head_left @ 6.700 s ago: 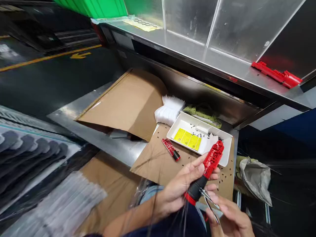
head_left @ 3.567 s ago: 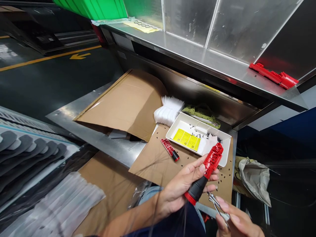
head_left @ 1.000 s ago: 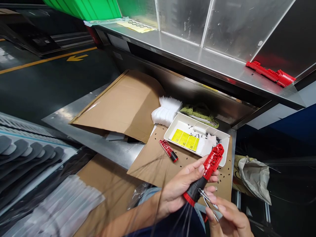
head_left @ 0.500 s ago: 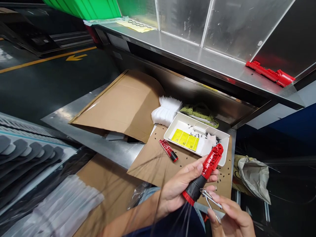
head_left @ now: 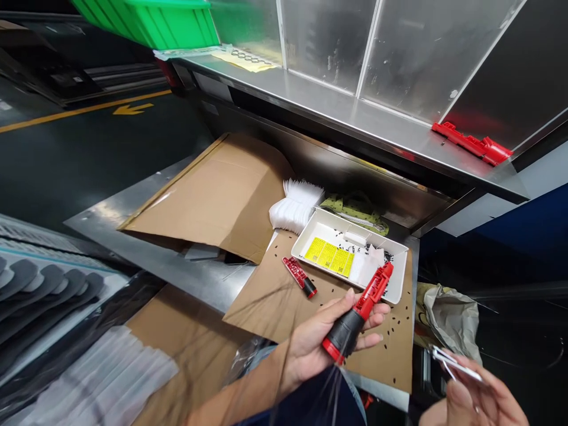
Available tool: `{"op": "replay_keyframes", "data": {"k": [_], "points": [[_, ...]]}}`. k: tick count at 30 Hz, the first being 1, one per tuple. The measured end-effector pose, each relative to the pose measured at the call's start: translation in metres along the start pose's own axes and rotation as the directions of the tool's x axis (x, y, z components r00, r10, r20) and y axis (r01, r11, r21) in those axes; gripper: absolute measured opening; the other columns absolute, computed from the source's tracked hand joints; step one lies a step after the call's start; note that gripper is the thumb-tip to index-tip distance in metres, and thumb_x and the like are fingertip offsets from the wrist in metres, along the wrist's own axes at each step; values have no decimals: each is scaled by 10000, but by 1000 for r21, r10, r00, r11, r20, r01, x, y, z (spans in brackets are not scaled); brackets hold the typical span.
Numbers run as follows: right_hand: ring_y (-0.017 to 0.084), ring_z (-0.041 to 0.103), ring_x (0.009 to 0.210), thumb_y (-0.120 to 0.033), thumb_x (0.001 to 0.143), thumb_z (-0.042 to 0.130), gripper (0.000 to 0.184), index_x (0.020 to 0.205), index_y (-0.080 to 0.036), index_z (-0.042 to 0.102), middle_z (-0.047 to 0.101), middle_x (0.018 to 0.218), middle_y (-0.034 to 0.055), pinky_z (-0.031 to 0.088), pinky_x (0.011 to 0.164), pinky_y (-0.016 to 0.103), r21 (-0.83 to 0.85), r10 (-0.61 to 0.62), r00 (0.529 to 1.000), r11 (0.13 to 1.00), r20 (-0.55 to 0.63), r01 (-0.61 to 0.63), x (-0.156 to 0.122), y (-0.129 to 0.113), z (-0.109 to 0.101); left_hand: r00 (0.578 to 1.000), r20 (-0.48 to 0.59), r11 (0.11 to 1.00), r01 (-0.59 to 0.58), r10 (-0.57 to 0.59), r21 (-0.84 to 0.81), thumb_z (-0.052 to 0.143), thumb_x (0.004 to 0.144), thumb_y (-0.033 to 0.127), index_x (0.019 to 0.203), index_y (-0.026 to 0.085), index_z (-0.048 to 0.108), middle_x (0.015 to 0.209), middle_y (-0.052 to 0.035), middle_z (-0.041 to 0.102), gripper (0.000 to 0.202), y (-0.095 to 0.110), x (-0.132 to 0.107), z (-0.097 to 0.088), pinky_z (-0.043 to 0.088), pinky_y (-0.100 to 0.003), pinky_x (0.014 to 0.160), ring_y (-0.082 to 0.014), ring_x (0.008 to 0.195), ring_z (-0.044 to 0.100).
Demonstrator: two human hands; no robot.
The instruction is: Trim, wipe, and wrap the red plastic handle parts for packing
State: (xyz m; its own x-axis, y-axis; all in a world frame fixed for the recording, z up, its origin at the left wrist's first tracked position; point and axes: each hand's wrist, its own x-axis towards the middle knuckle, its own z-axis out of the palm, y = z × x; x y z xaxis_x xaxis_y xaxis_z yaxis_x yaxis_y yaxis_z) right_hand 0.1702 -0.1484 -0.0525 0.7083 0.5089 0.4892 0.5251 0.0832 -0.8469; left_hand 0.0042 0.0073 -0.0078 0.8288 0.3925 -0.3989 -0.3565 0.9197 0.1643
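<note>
My left hand (head_left: pixel 328 340) is closed round a red and black plastic part (head_left: pixel 358 310), held tilted above the brown cardboard sheet (head_left: pixel 275 296). At the lower right my right hand (head_left: pixel 479 402) pinches metal tweezers (head_left: pixel 452 362), well off to the right of the part. A second, smaller red and black part (head_left: pixel 300 276) lies on the cardboard. Just behind the held part sits a white tray (head_left: pixel 397 255) with yellow labels (head_left: pixel 329 257) and small black bits.
A folded cardboard piece (head_left: pixel 222 189) covers the steel bench at left. White stacked pieces (head_left: pixel 295 204) lie beside the tray. A red plastic strip (head_left: pixel 470 144) rests on the upper steel shelf, a green bin (head_left: pixel 168 21) at its far end. A crumpled bag (head_left: pixel 450 319) hangs at right.
My right hand has pulled the tweezers away from the part's black end, out to the right. The left hand has turned the part so it shows narrower.
</note>
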Motion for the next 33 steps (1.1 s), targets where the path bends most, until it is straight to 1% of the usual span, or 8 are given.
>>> {"op": "replay_keyframes", "data": {"k": [3,6,9,14,18,24,29,33], "points": [[217,736,790,-327,850,722,429,1220,-133,627,756,957,98,598,643,276,-130,120,988,986,98,-107,3,38,10,993,79,993,94,-88,-77,592,941,369,1124,34,663,1133,-163,718,388,5,3,-7,573,-310,826,-165,899,710],[220,734,727,-377,889,600,370,1171,-149,674,760,900,88,570,605,288,-459,305,860,883,409,-96,-12,81,38,986,101,985,139,-129,-101,569,952,383,1186,35,631,951,-120,751,424,10,8,-15,580,-291,778,-165,830,721],[252,737,811,-254,868,533,310,1118,-190,706,754,982,97,550,658,319,-623,411,758,782,506,-8,-36,109,71,988,58,985,151,-146,-86,541,966,396,1251,14,592,865,-112,748,479,13,12,-20,577,-258,753,-158,799,725],[281,701,1005,-174,850,471,409,1214,-179,658,715,1152,123,532,804,357,-617,392,768,787,507,5,-55,118,98,989,106,994,108,-106,-15,546,965,373,1419,95,468,966,-112,749,538,17,14,-23,578,-232,713,-152,778,729],[274,647,1124,-303,901,439,389,1195,-151,644,663,1253,135,517,880,360,-629,370,837,776,404,-40,-55,111,73,988,121,995,94,-97,29,574,953,328,1475,147,406,1126,-138,715,578,21,11,-19,577,-230,764,-162,863,726],[207,702,723,-556,974,321,502,832,-208,654,723,1010,96,498,608,291,-706,401,902,685,161,-179,-86,88,6,975,112,982,191,-191,14,523,976,283,1475,139,395,1128,-141,704,535,21,12,-17,581,-206,686,-122,744,709],[218,695,709,-511,998,262,539,733,-223,633,729,955,89,485,617,299,-773,486,864,597,135,-215,-122,81,-14,972,18,972,232,-233,40,450,1002,306,1422,115,456,1042,-127,712,461,19,11,-13,550,-175,556,-90,624,657],[204,704,755,-283,956,390,359,697,-230,633,716,849,45,485,703,272,-795,545,814,576,199,-192,-134,75,1,995,-87,964,71,-50,255,589,937,281,1308,109,563,933,-86,720,410,19,3,-25,516,-174,510,-100,618,631]]}}
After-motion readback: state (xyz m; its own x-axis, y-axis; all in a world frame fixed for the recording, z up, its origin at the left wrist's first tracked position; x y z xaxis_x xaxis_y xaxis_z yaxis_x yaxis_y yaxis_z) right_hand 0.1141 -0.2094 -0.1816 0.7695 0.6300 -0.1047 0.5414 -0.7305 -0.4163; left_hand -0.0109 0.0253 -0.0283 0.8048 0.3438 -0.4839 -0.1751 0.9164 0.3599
